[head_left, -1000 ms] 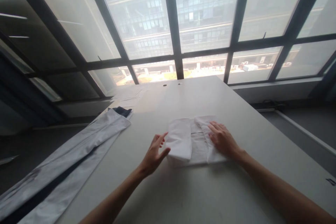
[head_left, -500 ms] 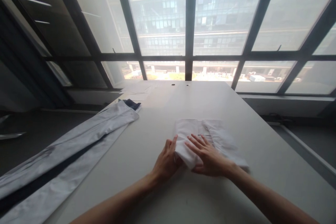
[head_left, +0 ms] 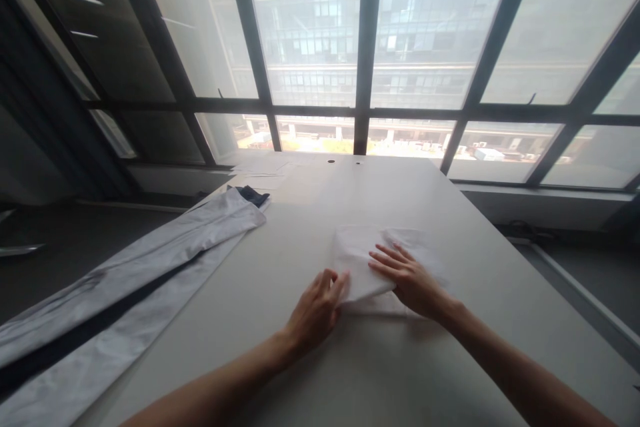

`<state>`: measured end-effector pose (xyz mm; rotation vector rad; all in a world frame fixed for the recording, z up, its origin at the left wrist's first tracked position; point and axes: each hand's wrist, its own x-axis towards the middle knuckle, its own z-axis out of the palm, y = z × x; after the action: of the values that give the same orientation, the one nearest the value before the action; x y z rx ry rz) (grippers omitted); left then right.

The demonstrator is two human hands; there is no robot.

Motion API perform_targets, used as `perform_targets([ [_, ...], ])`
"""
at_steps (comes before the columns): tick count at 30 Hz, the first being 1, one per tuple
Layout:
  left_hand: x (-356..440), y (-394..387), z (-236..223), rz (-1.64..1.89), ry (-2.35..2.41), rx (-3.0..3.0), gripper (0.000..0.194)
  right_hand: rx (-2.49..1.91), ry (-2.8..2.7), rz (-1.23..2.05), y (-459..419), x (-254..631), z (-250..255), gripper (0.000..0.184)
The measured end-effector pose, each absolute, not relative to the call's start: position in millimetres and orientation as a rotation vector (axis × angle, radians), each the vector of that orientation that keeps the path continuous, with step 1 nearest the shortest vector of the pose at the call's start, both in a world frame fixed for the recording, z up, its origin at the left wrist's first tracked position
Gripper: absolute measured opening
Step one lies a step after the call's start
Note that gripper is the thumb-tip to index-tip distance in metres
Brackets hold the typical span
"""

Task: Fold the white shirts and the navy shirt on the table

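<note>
A folded white cloth (head_left: 360,250) lies on the pale table (head_left: 310,227) in front of me. My right hand (head_left: 407,277) rests flat on top of it, fingers stretched out and pointing left. My left hand (head_left: 317,310) sits at the cloth's near left edge, fingers curled against the fold and touching it; whether they pinch the fabric is hidden.
Long white trousers with a dark stripe (head_left: 130,287) lie along the table's left side and hang past its near edge. A few sheets of paper (head_left: 260,167) lie at the far left corner. Tall windows (head_left: 365,47) stand beyond the table.
The cloth has been folded over from the right into a narrower bundle. My right hand slid left across it, then settled flat on top. My left hand moved in to the cloth's near left edge.
</note>
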<state>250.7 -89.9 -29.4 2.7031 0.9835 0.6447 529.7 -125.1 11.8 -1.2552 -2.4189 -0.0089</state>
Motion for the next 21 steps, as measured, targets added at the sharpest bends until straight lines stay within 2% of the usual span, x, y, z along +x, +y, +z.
perform_targets([
  [6, 241, -92, -5, 0.407, 0.802, 2.826, 0.057, -1.230, -2.569, 0.290, -142, 534, 7, 0.082],
  [9, 237, -87, 9, 0.364, 0.691, 2.794, 0.051, -1.257, -2.485, 0.307, -142, 537, 3, 0.071],
  [12, 243, -69, 13, 0.487, 0.805, 2.672, 0.040, -1.371, -2.257, 0.191, -120, 540, 3, 0.057],
  [16, 275, -32, 6, 0.621, 1.004, 2.582, 0.043, -1.591, -1.980, 0.119, -61, 537, 5, 0.046],
  [21, 316, -9, -16, 0.454, 1.189, 2.711, 0.057, -1.820, -1.950, 0.246, 9, 526, 2, 0.041],
])
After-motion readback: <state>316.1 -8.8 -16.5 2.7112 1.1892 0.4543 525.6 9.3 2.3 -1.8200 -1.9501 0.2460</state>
